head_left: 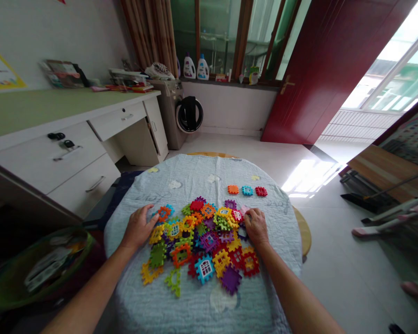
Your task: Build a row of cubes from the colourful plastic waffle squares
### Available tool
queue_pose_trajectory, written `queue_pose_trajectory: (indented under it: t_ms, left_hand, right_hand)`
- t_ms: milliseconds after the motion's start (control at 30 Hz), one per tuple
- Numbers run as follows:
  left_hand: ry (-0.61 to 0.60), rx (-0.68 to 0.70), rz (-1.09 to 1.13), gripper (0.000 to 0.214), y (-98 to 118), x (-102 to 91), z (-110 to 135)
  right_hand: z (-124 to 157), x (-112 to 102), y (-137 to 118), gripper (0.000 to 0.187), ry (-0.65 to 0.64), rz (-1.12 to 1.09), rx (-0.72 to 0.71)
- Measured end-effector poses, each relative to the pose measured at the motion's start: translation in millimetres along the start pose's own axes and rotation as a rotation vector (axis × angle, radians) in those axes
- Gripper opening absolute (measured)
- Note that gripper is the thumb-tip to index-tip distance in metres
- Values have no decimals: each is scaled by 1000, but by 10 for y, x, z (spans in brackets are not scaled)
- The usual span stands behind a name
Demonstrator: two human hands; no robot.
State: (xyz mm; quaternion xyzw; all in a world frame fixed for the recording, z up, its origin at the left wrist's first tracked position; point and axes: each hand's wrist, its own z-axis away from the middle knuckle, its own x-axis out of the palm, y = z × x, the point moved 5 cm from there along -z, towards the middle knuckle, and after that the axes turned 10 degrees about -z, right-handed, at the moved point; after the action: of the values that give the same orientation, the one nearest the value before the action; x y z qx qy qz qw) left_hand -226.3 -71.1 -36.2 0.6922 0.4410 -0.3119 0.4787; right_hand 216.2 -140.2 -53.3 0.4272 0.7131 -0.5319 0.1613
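Observation:
A heap of colourful plastic interlocking building pieces (pixel 209 240) lies on the cloth-covered table, many with window shapes. My left hand (pixel 139 227) rests at the heap's left edge, thumb and fingers apart, by an orange piece (pixel 164 213) and a blue one. At the right edge, my right hand (pixel 256 225) has its fingers curled down beside a pink piece (pixel 244 209); its fingertips are hidden, and what they hold, if anything, does not show. Beyond it, an orange piece (pixel 233 189), a blue window piece (pixel 247 190) and a red piece (pixel 261 191) lie in a row, apart from the heap.
A pale blue cloth (pixel 195 176) covers the round table. To the left stand a white desk (pixel 73 157) with drawers and a green basket (pixel 38 273). A washing machine (pixel 174 111) is at the back. A red door (pixel 299 69) stands to the right.

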Motion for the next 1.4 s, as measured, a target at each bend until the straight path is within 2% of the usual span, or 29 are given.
queue_pose_trajectory:
  t_ms: [400,700,833,967,1033,1100,1167,1233,1300,1400]
  left_hand:
    - [-41,8,19,47,-36,72,79]
    - [-20,57,-25,46,-25,68,84]
    - [-33,64,-23,48,-12,62,85]
    - [-30,60,-32,48,-1,49,85]
    - [-29,65,-39,48,2,50,85]
    - [-28,66,-49,47,-1,56,88]
    - [-25,64,-59,46,-9,63,92]
    - [-20,62,-66,45,-15,68,97]
    - [-16,66,-66,45,-17,70,100]
    - [-11,69,-63,43,-12,67,103]
  right_hand:
    - [19,-4,-14,19,-19,-15,18]
    - [28,-10,-46,21,-41,-21,13]
    - [33,-31,-80,21,-52,-25,41]
    - [20,-60,-62,20,-83,-127,100]
    - [2,-54,-57,24,-131,-194,146]
    - [-24,-14,-112,43,-234,-228,154]
    - [-52,55,-249,65,-378,-233,99]
    - [-80,123,-425,76,-506,-224,26]
    - [-103,170,-573,76,-591,-196,-14]
    - [-107,177,-673,58,-643,-144,-25]
